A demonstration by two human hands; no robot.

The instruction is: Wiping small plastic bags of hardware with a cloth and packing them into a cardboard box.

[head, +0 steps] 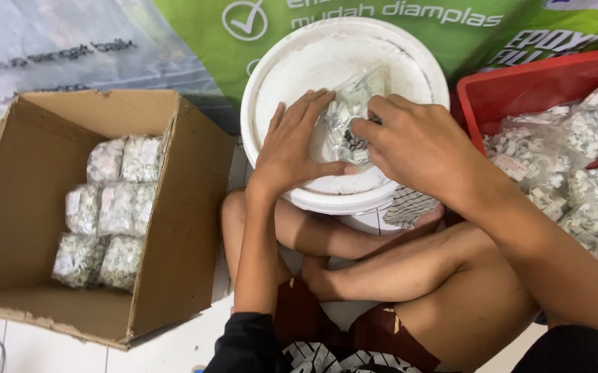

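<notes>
A clear plastic bag of small white parts [349,114] lies on the lid of a white bucket [292,52] in front of me. My left hand [292,141] rests flat on the lid with its fingers on the bag's left side. My right hand [409,141] pinches the bag's right edge with thumb and fingers. Both hands hold the same bag.
An open cardboard box [175,228] on the left holds several filled bags [109,211] stacked in rows. A red tray [520,79] on the right is heaped with more such bags [575,173]. My crossed bare legs [396,269] lie below the bucket on a white tiled floor [175,349].
</notes>
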